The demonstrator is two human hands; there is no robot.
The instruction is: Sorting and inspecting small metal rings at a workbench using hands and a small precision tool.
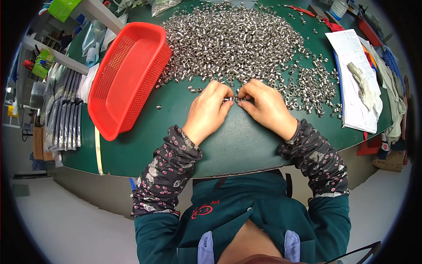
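My left hand [207,109] and my right hand [267,107] face each other just above the green table, fingertips close together. The left thumb and fingers pinch a small shiny metal ring [227,100]. My right hand is closed too, its thumb and fingertips on another small metal ring [237,100]; the fingers partly hide both pieces. Beyond my hands spreads a large heap of similar short metal rings [233,42], with a looser patch of rings [313,86] to the right.
A red perforated plastic basket [127,75] tilts at the left, touching the heap's edge. Paper sheets [351,83] with a pale glove [361,81] on top lie at the right. Wrapped grey packs [66,119] stand far left. Red-handled pliers [300,9] rest at the back.
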